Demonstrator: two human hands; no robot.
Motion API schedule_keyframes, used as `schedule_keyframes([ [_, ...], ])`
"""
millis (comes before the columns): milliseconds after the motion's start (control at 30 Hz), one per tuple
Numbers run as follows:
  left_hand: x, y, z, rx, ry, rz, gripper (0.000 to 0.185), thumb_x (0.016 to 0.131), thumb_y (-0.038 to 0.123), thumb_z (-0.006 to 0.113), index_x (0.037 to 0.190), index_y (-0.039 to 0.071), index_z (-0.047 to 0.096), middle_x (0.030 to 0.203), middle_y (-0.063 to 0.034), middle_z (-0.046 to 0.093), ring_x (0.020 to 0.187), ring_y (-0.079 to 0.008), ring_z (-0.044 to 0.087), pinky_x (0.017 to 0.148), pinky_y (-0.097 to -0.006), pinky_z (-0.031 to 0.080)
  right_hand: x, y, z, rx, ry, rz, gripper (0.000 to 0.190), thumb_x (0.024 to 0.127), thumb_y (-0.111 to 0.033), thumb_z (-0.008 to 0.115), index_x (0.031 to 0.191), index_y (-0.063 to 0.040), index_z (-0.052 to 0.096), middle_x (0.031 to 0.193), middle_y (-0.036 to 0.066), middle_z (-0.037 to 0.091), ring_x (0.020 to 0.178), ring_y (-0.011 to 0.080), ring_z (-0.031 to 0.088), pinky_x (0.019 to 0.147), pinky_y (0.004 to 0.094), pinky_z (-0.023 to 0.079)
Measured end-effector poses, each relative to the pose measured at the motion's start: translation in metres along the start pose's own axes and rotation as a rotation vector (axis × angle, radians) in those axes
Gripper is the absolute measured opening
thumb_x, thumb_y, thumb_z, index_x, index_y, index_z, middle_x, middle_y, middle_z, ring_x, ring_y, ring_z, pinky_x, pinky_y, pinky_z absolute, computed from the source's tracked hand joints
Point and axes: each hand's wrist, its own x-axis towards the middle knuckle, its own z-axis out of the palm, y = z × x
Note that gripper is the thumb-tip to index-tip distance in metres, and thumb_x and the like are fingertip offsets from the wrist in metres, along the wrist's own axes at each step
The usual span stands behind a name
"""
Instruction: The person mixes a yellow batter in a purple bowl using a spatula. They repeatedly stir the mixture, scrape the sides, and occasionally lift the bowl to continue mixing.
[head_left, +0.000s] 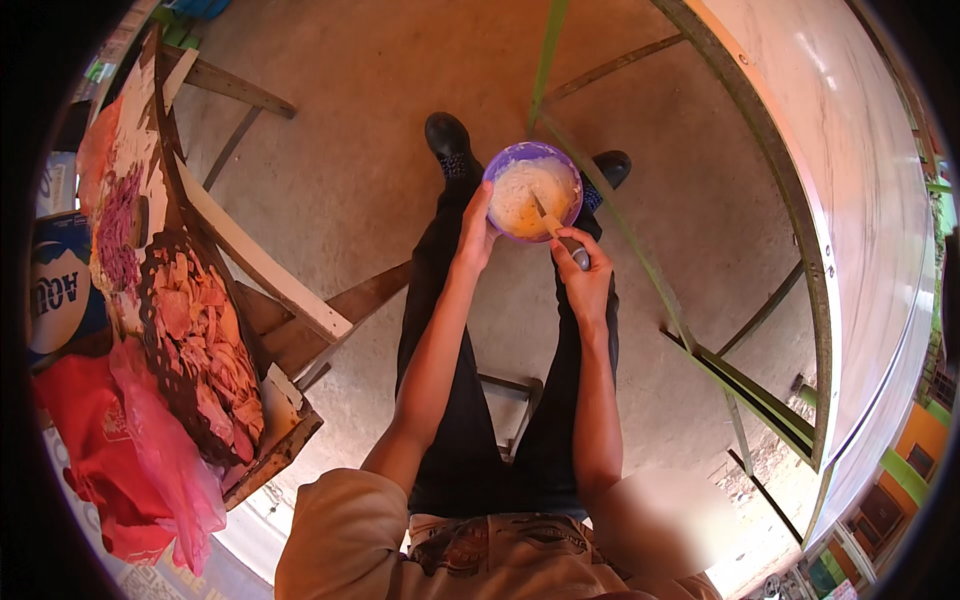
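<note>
A purple bowl (488, 159) hangs between my knees, held at its left side by my left hand (476, 227). Inside it lies a thick, pale batter-like mixture (517, 187) with a yellower patch towards the lower right. My right hand (583, 262) grips the grey and cream handle of a utensil (551, 223), whose narrow end dips into the mixture. The kind of utensil cannot be told. Some pale mixture clings to the bowl's inner wall.
At left, a worn wooden table (289, 442) carries a dark openwork basket (161, 360) of chopped pinkish-orange pieces, purple shreds (120, 225) and pink plastic bags (161, 442). A blue carton (67, 281) stands beyond. A marble-patterned tabletop (832, 150) on a green metal frame (637, 232) curves along the right.
</note>
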Motion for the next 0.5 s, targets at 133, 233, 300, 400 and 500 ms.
schedule_keyframes([
  [133, 0.002, -0.003, -0.002, 0.027, 0.017, 0.028, 0.058, 0.101, 0.05, 0.057, 0.14, 0.008, 0.053, 0.137, -0.0068, 0.058, 0.125, -0.0212, 0.057, 0.103, -0.0423, 0.048, 0.0, 0.0, 0.0, -0.042, -0.07, -0.025, 0.017, 0.091, -0.007, 0.073, 0.107, -0.006, 0.073, 0.059, -0.009, 0.047, 0.05, 0.0007, 0.041, 0.047, 0.021, 0.03],
  [233, -0.002, -0.001, 0.001, 0.001, -0.026, 0.014, 0.059, 0.101, 0.052, 0.057, 0.14, 0.008, 0.053, 0.136, -0.0068, 0.059, 0.125, -0.0211, 0.057, 0.103, -0.0426, 0.048, -0.001, -0.003, -0.003, -0.003, -0.062, 0.003, 0.018, 0.09, -0.007, 0.073, 0.109, -0.006, 0.073, 0.059, -0.008, 0.048, 0.05, 0.0011, 0.042, 0.047, 0.0212, 0.03],
  [300, -0.008, 0.002, 0.006, 0.025, -0.049, 0.028, 0.059, 0.1, 0.052, 0.057, 0.14, 0.008, 0.052, 0.136, -0.0072, 0.059, 0.126, -0.0213, 0.057, 0.103, -0.0431, 0.048, 0.001, -0.01, -0.007, 0.031, -0.098, 0.023, 0.018, 0.091, -0.008, 0.072, 0.109, -0.007, 0.073, 0.058, -0.008, 0.048, 0.049, 0.0015, 0.042, 0.046, 0.0214, 0.03],
  [400, -0.023, 0.01, 0.012, 0.052, -0.039, 0.012, 0.062, 0.1, 0.054, 0.057, 0.141, 0.008, 0.052, 0.136, -0.0078, 0.059, 0.127, -0.0215, 0.056, 0.105, -0.0452, 0.047, -0.001, -0.029, -0.017, 0.042, -0.143, 0.08, 0.018, 0.091, -0.009, 0.071, 0.109, -0.007, 0.073, 0.058, -0.006, 0.05, 0.048, 0.0022, 0.043, 0.045, 0.0218, 0.03],
  [500, -0.038, 0.031, 0.018, 0.132, -0.042, -0.038, 0.073, 0.097, 0.06, 0.056, 0.146, 0.008, 0.046, 0.142, -0.0094, 0.055, 0.134, -0.0239, 0.051, 0.11, -0.0479, 0.042, -0.005, -0.06, -0.032, 0.034, -0.206, 0.12, 0.017, 0.092, -0.012, 0.071, 0.108, -0.007, 0.073, 0.058, -0.005, 0.051, 0.048, 0.0026, 0.045, 0.044, 0.022, 0.03],
])
